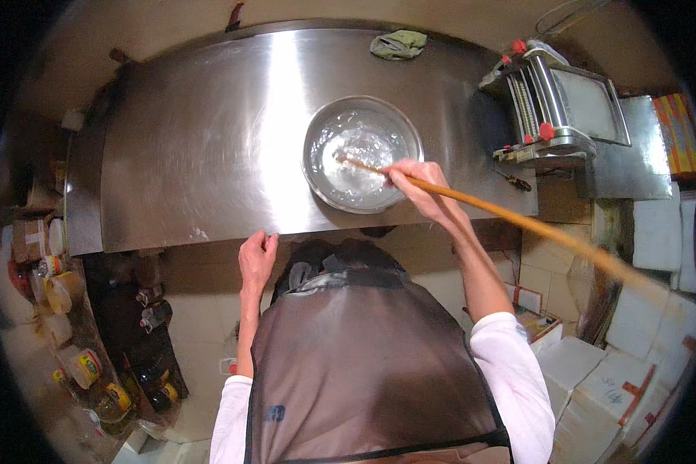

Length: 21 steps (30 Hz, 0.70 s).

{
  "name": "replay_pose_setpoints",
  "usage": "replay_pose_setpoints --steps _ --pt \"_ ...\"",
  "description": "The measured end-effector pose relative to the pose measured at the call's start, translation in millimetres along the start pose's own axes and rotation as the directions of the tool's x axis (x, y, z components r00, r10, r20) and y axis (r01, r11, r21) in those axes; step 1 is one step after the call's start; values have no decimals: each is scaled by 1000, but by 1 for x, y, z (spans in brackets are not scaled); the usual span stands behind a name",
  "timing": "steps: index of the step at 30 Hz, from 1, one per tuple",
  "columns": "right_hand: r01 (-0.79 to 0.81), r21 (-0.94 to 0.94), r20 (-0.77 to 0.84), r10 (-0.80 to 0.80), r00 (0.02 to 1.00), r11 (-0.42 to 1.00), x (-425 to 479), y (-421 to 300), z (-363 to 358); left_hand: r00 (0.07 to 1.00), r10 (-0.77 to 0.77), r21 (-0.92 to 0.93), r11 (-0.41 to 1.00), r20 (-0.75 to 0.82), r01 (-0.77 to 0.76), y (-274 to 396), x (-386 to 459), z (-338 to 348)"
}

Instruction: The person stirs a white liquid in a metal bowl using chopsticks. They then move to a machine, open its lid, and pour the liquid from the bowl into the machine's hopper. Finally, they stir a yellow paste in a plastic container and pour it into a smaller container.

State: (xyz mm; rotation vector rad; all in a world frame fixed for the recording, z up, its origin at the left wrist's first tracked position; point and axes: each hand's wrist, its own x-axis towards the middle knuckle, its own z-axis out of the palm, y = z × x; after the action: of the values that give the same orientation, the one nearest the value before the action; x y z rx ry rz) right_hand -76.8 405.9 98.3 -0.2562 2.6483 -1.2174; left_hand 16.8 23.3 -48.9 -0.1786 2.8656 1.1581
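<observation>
A round metal bowl (413, 129) stands on the stainless steel table (197, 133) before me, with rippling clear liquid (354, 130) inside it. My right hand (420, 182), over the bowl's near right rim, grips a long wooden stick (487, 203). One end of the stick reaches into the liquid; the other slants out to the right and blurs. At the table's front edge, left of the bowl, my left hand (257, 261) is loosely curled. Whether its fingers pinch the edge or merely rest against it is hard to see.
A roller machine (542, 110) with red knobs stands at the table's right end, a screwdriver-like tool (515, 180) near it. A green cloth (399, 45) lies at the back edge. White boxes (591, 383) are stacked at right; bottles and jars (87, 368) stand at left.
</observation>
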Motion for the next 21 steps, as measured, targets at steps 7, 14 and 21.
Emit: replay_pose_setpoints --steps 7,14,21 --pt "-125 122 -223 150 963 985 0 26 -38 1000 -25 -32 999 0 25 0 1 -2" --pt "-165 122 72 157 985 979 -17 -9 -19 1000 -16 -43 999 -19 15 -4 0 -2" --pt "-77 22 -252 80 964 997 20 29 -1 1000 -20 -50 999 13 21 -3 -4 1"
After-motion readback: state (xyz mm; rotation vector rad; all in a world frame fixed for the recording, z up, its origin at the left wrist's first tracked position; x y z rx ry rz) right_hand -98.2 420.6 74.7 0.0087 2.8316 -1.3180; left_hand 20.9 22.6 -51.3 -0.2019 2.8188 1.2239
